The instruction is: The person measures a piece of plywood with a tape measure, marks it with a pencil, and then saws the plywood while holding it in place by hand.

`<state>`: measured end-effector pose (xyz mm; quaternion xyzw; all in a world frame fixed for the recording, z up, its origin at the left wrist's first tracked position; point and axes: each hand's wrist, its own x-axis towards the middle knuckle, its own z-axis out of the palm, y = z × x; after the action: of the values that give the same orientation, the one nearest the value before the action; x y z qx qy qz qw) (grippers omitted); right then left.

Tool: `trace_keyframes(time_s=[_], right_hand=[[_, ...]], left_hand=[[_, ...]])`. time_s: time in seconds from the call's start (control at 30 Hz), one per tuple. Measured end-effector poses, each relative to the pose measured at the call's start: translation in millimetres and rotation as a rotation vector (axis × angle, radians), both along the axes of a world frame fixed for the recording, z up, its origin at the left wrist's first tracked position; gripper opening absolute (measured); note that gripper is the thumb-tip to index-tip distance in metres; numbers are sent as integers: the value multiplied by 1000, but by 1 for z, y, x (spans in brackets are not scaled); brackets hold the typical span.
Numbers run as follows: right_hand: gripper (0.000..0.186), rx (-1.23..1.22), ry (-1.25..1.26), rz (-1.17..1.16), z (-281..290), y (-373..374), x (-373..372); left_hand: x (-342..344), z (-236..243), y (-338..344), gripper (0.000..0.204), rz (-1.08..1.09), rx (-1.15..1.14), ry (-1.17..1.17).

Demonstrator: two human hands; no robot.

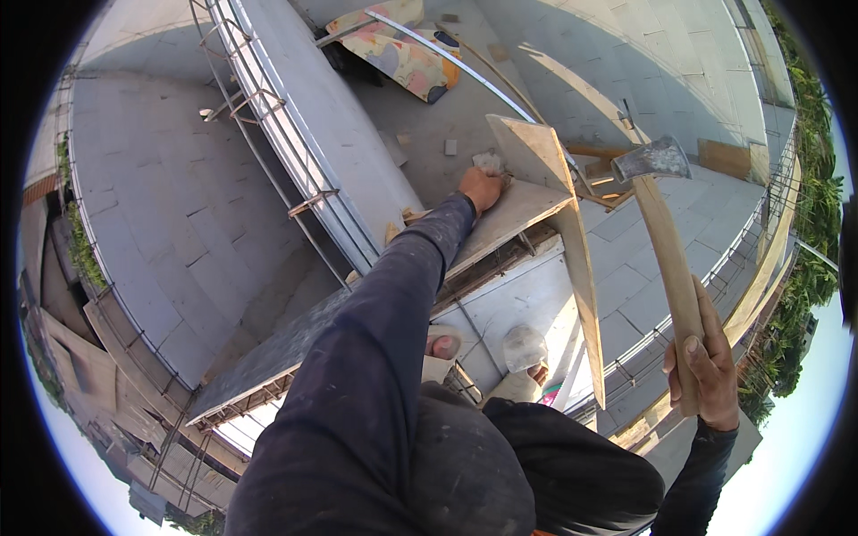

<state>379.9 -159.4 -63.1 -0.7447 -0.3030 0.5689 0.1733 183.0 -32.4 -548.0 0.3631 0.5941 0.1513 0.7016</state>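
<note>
My left hand [481, 188] is closed at the far edge of a plywood board [513, 219], against a small pale, greyish piece [490, 161]; whether it grips that piece or the board is unclear. An upright plywood piece [527, 147] stands just right of that hand, and a long narrow plank [585, 304] runs down from it. My right hand [706, 366] grips the lower wooden handle [666, 259] of a hatchet-like hammer, whose metal head [651, 161] is raised to the right of the board.
Grey block walls [156, 214] curve around a drop below. Rebar cages [259, 107] line a concrete beam [335, 152]. My feet [527, 366] are on a narrow ledge. A patterned sheet [393, 49], loose timber [608, 156] and a long metal strip [447, 58] lie beyond.
</note>
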Motion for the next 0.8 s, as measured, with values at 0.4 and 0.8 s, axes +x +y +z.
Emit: trace_keyframes(time_s=[0.4,0.8], right_hand=[[57,1,-515,972,-96,136,-60],[53,-60,-630,1261,-148,167,-74]], left_hand=[[-2,9,0,27,-15,3,-50],[-5,6,2,22,-7,16,-110]])
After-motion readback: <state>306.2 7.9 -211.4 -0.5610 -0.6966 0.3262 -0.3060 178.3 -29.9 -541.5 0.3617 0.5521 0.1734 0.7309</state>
